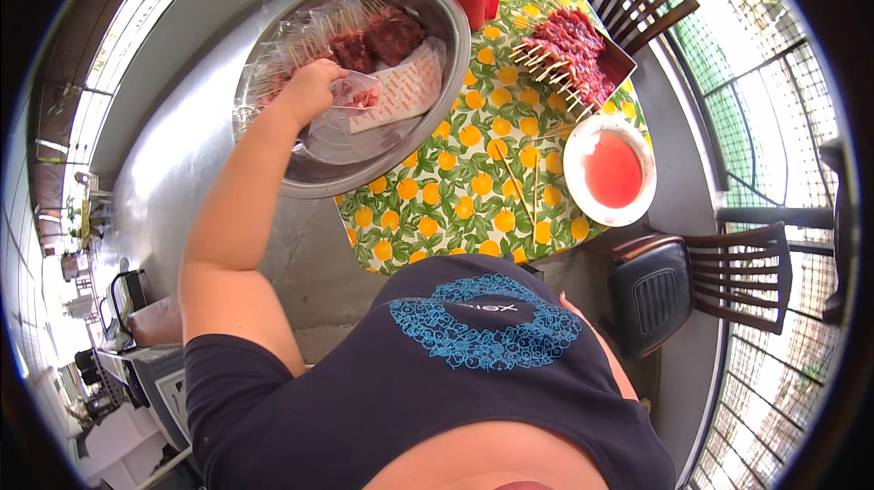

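Our L hand (pixel 314 88) pinches a clear plastic bag (pixel 366 88) in the metal basin (pixel 462 40), by bagged skewers (pixel 314 32); R hand (pixel 564 300) mostly hidden, can't tell its grip. Prob. bag-handling step; next move likely calls for steady lift w/o snagging skewers.

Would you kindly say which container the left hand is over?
The large metal basin, widest of them; the left hand is over neither the white bowl nor red pitcher.
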`<state>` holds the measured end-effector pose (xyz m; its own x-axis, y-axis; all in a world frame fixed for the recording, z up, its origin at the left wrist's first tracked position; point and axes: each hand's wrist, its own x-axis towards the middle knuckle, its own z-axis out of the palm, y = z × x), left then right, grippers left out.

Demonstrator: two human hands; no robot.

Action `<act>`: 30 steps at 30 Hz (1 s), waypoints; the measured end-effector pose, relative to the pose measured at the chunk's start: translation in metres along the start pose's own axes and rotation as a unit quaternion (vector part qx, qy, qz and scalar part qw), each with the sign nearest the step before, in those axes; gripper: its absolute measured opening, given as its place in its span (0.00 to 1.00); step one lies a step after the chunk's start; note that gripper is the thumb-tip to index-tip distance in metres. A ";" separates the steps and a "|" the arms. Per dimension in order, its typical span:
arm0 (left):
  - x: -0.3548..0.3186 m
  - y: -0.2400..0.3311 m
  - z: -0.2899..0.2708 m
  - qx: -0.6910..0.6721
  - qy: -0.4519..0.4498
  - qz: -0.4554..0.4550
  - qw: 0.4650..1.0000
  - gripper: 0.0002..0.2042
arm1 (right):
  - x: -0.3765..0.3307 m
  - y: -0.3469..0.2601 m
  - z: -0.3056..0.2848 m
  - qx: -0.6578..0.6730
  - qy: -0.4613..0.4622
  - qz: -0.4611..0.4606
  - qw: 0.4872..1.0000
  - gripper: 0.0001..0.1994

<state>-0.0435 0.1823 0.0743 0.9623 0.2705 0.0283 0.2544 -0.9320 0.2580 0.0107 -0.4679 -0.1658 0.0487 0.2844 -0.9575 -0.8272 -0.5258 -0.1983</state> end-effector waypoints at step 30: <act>-0.155 0.253 0.267 0.122 0.183 0.000 0.976 0.18 | 0.057 -0.176 0.137 -0.341 -0.125 -0.211 0.907 0.12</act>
<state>-0.1026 -0.1597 -0.1227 0.8750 0.2971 0.3822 0.3128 -0.9496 0.0219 0.0824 -0.2493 -0.1565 0.0819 0.7042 -0.7053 -0.2204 -0.6773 -0.7019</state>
